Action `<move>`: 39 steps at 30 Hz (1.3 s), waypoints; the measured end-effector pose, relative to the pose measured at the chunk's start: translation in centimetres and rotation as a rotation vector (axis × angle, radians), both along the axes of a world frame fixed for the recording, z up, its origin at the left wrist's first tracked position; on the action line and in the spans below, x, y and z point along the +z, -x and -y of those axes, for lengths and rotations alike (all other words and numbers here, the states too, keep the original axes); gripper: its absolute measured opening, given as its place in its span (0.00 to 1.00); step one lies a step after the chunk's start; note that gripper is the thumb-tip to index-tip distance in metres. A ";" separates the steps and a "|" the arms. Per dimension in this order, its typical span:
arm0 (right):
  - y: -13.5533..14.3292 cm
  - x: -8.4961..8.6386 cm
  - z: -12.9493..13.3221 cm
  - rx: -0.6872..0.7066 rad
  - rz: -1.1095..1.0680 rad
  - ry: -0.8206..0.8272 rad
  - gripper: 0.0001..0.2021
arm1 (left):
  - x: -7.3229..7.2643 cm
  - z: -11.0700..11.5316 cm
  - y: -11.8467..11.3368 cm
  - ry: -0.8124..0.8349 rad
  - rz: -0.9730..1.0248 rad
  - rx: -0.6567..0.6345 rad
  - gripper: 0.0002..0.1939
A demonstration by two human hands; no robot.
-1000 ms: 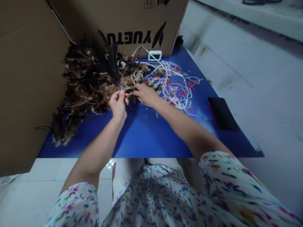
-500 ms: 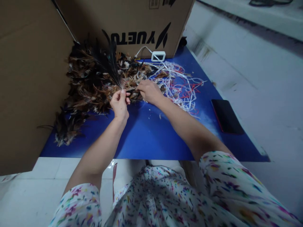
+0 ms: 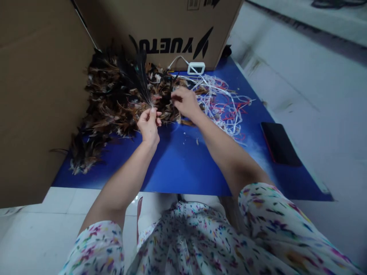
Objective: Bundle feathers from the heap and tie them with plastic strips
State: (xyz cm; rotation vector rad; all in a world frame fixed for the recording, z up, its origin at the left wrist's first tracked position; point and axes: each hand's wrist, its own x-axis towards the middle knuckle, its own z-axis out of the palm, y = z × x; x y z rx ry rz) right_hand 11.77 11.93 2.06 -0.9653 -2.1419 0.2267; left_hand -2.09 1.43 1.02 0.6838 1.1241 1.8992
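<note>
My left hand (image 3: 149, 124) pinches a few long black feathers (image 3: 140, 82) by their quill ends, thumb against forefinger. The feathers fan upward and away from me, over a heap of brown and black feathers (image 3: 111, 107). Over the right part of that heap is my right hand (image 3: 185, 101), its fingers curled together and pointing left. Whatever its fingertips may hold is too small and dark to make out. A smaller clump of dark feathers (image 3: 84, 152) lies at the heap's near left.
White and red plastic strips (image 3: 226, 103) lie tangled right of the heap. Behind them a small white-framed device (image 3: 196, 68) stands against a cardboard box (image 3: 172, 19). Another cardboard panel (image 3: 37, 95) rises at left. A dark phone (image 3: 280, 143) rests near the blue table's (image 3: 186, 168) right edge.
My right hand has lifted slightly away from the feathers, its fingers more curled. The left hand keeps its pinch on the black feathers. The whole view has shifted a little.
</note>
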 end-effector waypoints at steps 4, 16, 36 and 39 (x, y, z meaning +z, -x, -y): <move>-2.5 0.3 -1.5 -0.029 -0.378 0.065 0.15 | -0.1 0.1 -0.2 -0.005 -0.002 -0.028 0.07; -7.3 2.1 1.6 0.092 -0.749 0.425 0.24 | -0.3 0.9 -1.4 0.065 -0.052 -0.328 0.08; -10.5 3.4 1.0 -0.002 -0.869 0.413 0.21 | -0.2 1.3 -1.9 0.146 -0.070 -0.395 0.09; -10.1 5.0 2.4 0.047 -0.865 0.408 0.20 | -0.2 1.4 -2.1 0.152 -0.067 -0.419 0.09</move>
